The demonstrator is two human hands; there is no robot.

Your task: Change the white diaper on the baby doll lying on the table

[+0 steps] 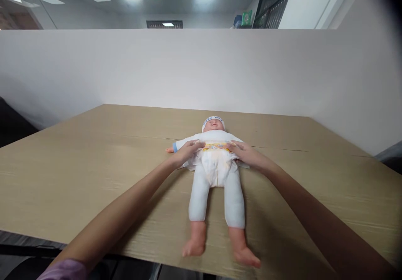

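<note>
A baby doll (216,196) lies on its back on the wooden table (78,167), head away from me, feet near the front edge. It wears a white cap, white clothes and a white diaper (216,167) with a yellow printed waistband. My left hand (186,152) rests on the diaper's left side at the waist, fingers curled onto the waistband. On the other side of the waist my right hand (243,151) does the same, fingertips pressed on the band. Both arms reach far forward.
A white partition wall (188,70) stands behind the table and along its right side. The table's front edge runs just below the doll's feet. Dark chair shapes sit at the far left and below the table edge.
</note>
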